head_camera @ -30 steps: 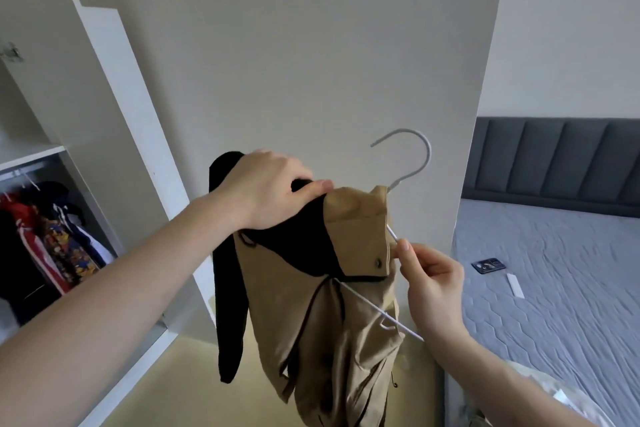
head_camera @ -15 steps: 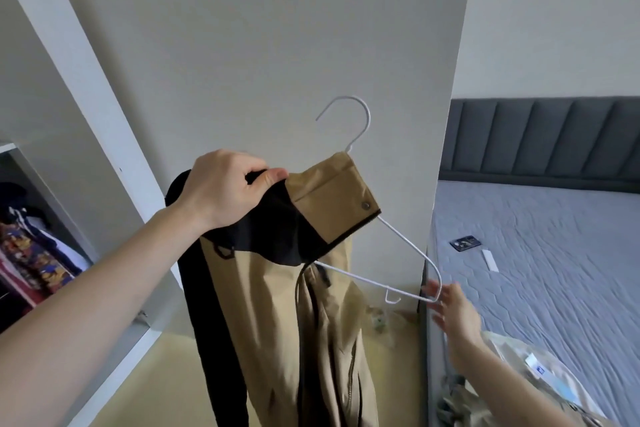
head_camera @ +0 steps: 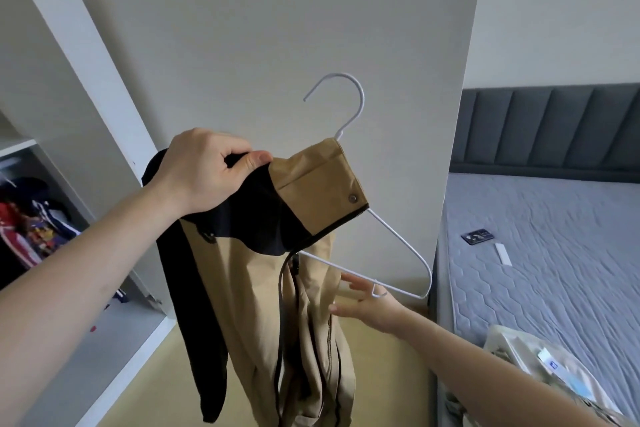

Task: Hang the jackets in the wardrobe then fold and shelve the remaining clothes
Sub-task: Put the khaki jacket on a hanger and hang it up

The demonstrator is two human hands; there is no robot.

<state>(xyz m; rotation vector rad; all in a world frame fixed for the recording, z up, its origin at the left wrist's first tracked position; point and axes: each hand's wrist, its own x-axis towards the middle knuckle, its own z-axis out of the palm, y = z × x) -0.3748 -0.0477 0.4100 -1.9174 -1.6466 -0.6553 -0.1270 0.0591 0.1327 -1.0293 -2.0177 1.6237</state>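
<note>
— Since half a second ago, what's moved?

— Mostly the right hand: it has slid from the hanger's outer corner in toward the jacket, under the bottom bar, fingers spread and holding nothing. Whether it touches the wire, I cannot tell.

— And the left hand?

— Fingers and thumb curled tight round the black collar of the tan jacket, holding it up in front of the wall.

— Where's the hanger?

— The white wire hanger is threaded through one shoulder only; its hook pokes above the tan flap, its right end sticks out bare. A black sleeve hangs left.

— Around it?

— Open wardrobe at left with clothes hanging inside, grey bed at right.
</note>
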